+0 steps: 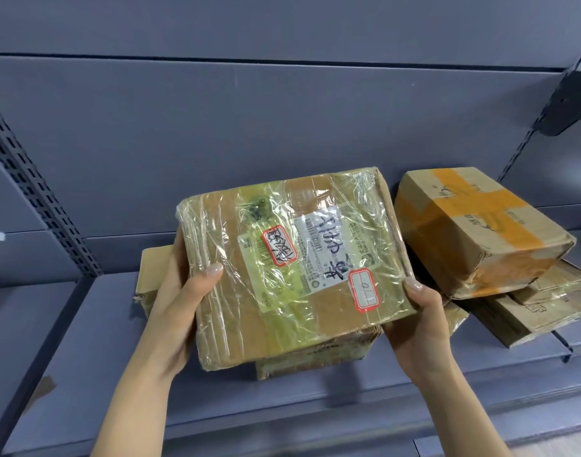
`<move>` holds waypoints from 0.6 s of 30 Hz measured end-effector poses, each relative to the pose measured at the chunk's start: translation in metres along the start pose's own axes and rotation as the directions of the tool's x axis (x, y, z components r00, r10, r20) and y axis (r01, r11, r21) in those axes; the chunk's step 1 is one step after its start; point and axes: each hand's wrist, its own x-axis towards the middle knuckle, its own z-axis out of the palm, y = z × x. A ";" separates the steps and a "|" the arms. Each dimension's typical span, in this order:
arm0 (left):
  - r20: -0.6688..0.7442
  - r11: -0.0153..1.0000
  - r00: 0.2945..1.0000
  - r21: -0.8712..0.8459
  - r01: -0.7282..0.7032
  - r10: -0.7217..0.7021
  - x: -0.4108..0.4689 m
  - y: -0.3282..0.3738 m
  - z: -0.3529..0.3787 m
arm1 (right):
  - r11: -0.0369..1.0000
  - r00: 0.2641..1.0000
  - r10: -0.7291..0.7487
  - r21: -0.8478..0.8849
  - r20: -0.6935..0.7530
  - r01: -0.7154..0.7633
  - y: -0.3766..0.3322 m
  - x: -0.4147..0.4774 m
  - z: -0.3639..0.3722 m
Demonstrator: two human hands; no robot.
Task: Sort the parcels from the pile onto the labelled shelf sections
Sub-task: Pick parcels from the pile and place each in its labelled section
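Left hand [175,311] and right hand [421,319] grip the taped parcel [292,258] by its sides, thumbs on top, over the grey shelf [84,357]. An orange-taped box [480,225] lies just beside it.

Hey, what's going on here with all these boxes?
A person is holding a tape-wrapped parcel with both hands: the left hand grips its left edge, the right hand its near right corner. It sits over a grey shelf, above another parcel lying there; whether they touch is unclear. To the right, an orange-taped box tops a stack of flatter boxes.
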 end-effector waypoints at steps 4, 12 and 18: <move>-0.023 0.996 0.997 -0.036 -0.078 0.077 -0.001 -0.001 -0.001 | 0.995 0.997 0.024 -0.097 0.071 -0.017 -0.006 -0.002 0.002; 0.037 0.994 0.994 0.011 -0.106 0.105 -0.008 -0.001 -0.004 | 0.919 0.980 -0.031 -0.380 0.195 0.104 -0.045 0.020 0.005; 0.024 0.993 0.992 0.021 -0.120 0.120 -0.015 -0.001 0.004 | 0.913 0.967 -0.024 -0.389 0.254 0.125 -0.053 0.026 0.002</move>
